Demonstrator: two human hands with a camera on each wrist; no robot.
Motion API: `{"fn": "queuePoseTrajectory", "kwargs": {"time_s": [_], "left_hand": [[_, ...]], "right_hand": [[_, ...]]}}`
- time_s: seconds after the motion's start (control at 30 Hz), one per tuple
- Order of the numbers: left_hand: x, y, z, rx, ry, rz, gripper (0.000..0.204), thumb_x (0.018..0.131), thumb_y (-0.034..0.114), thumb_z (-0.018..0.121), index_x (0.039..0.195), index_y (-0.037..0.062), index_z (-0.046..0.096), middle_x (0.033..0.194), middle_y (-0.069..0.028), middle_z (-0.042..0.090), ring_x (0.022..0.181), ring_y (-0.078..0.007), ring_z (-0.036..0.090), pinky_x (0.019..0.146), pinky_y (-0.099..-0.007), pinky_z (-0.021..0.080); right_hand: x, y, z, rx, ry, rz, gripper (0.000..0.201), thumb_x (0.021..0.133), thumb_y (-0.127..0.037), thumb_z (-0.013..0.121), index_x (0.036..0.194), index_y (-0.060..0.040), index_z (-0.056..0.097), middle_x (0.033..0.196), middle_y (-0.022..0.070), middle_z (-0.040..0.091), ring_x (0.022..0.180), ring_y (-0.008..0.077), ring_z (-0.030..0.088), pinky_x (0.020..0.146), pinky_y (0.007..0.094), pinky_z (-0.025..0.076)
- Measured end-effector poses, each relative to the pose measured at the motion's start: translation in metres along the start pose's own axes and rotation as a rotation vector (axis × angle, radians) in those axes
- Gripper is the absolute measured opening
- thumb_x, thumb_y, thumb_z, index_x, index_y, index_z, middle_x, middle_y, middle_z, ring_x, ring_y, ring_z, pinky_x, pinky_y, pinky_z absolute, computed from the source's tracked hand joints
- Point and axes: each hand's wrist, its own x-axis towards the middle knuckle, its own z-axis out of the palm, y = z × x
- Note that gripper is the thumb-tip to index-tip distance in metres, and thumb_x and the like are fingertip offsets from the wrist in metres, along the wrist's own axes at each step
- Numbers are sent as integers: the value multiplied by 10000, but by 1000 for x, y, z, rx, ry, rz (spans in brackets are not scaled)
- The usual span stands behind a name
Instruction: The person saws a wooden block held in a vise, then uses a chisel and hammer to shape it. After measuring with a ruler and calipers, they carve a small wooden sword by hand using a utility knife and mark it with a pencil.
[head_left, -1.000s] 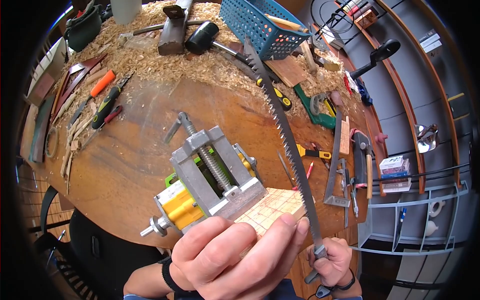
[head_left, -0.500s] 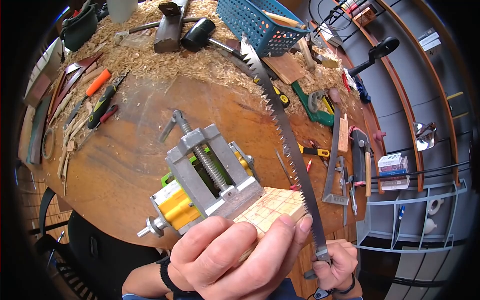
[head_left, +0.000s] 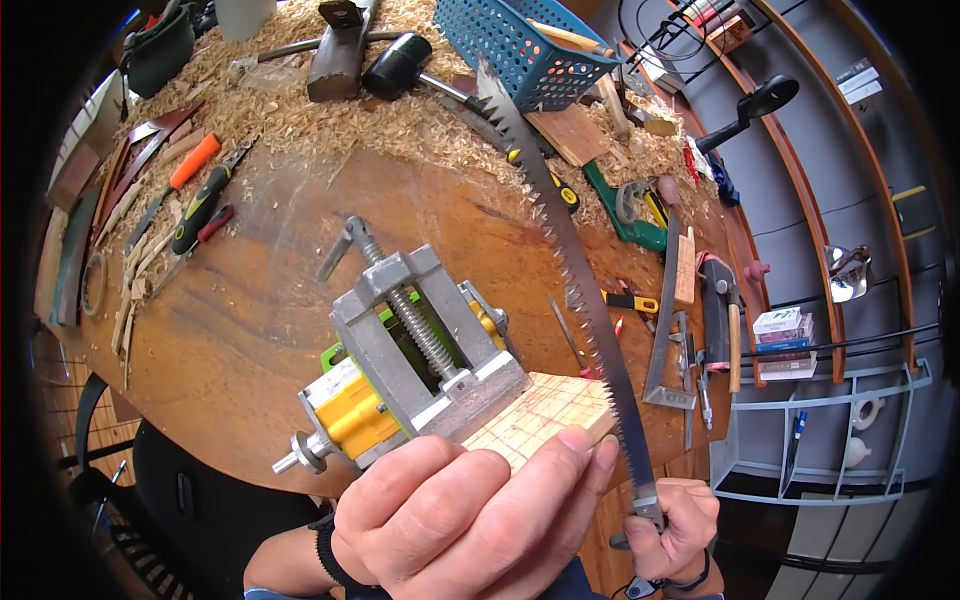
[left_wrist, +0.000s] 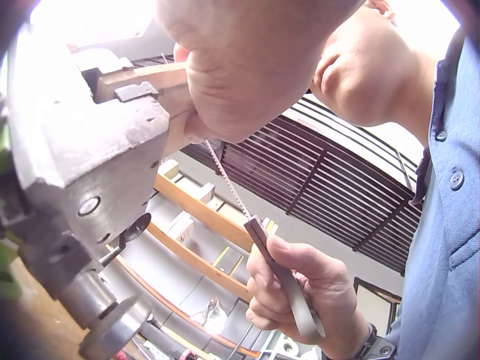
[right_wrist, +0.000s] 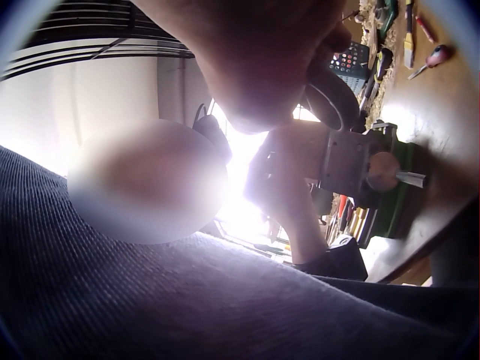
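saw (head_left: pixel 596 320) and right hand (head_left: pixel 677 530) have shifted slightly outward from the vise (head_left: pixel 468 322) since the earliest head view. right fingers are closed round the saw's handle; left hand (head_left: pixel 455 515) has its fingers bent tightly onto the gridded wood block (head_left: pixel 545 410). block lies against the vise, outer end at the teeth; contact cannot be confirmed. assessment: sawing appears in hand; keep the blade square, strokes light, left fingertips clear of the teeth.
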Motion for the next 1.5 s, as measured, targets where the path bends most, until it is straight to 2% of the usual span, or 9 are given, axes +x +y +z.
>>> {"fn": "queuePoseTrajectory", "kwargs": {"time_s": [0.2,0.53,0.63,0.73,0.8,1.23,1.33,1.43,1.5], "left_hand": [[2,-3,-1,-14,10,9,184,785,184,843,964,213,815,1018,76,718,787,-87,541,629,-220,431],[3,-12,-2,-47,6,2,141,790,177,834,929,188,813,1003,72,728,739,-77,537,625,-220,432],[6,-33,-2,-37,51,345,404,661,75,757,1054,120,837,1074,-56,744,855,-154,626,686,-263,539],[5,-27,-1,-32,77,370,417,651,71,750,1057,114,835,1078,-61,745,837,-145,619,670,-246,536],[1,-5,-2,-52,0,-10,142,786,176,836,925,192,811,1001,72,730,741,-77,538,625,-221,432],[2,-5,-4,-59,-6,-6,143,788,177,840,927,193,812,1008,61,738,742,-81,544,623,-222,437],[3,-13,-5,-90,-47,32,372,611,128,927,958,228,834,1026,17,695,743,-131,504,561,-271,390],[4,-27,-4,-31,53,360,417,653,70,741,1058,107,834,1086,-64,746,839,-145,616,672,-245,536],[2,-6,-4,-77,-15,-6,153,794,162,829,944,188,813,1019,53,738,742,-82,547,622,-220,442]], "right_hand": [[-3,-4,-1,-161,47,-32,335,905,-286,724,774,-3,603,582,49,554,451,232,552,484,329,435],[-2,-7,-4,-140,5,18,378,913,-331,718,754,-9,598,577,53,533,460,232,538,495,329,420],[-2,-8,-2,-129,16,25,382,914,-333,717,750,-10,597,583,54,537,468,229,540,499,327,419],[-1,-9,-2,-131,35,12,384,915,-334,716,745,-13,593,583,55,539,465,225,537,496,325,415],[-2,-9,-3,-113,26,33,385,917,-335,712,736,-19,586,580,53,538,467,223,541,498,322,417],[-2,-8,-2,-82,34,34,369,929,-327,699,742,-26,594,581,45,551,458,203,542,488,313,414],[-1,-8,-2,-87,29,31,363,929,-324,698,748,-25,597,585,47,559,458,204,544,489,314,416],[-2,-7,-2,-84,27,35,355,922,-317,701,738,-33,596,589,45,567,460,199,550,494,312,420],[-3,-7,-2,1,6,103,378,920,-340,693,713,-34,609,582,46,583,465,191,567,500,304,431]]}}
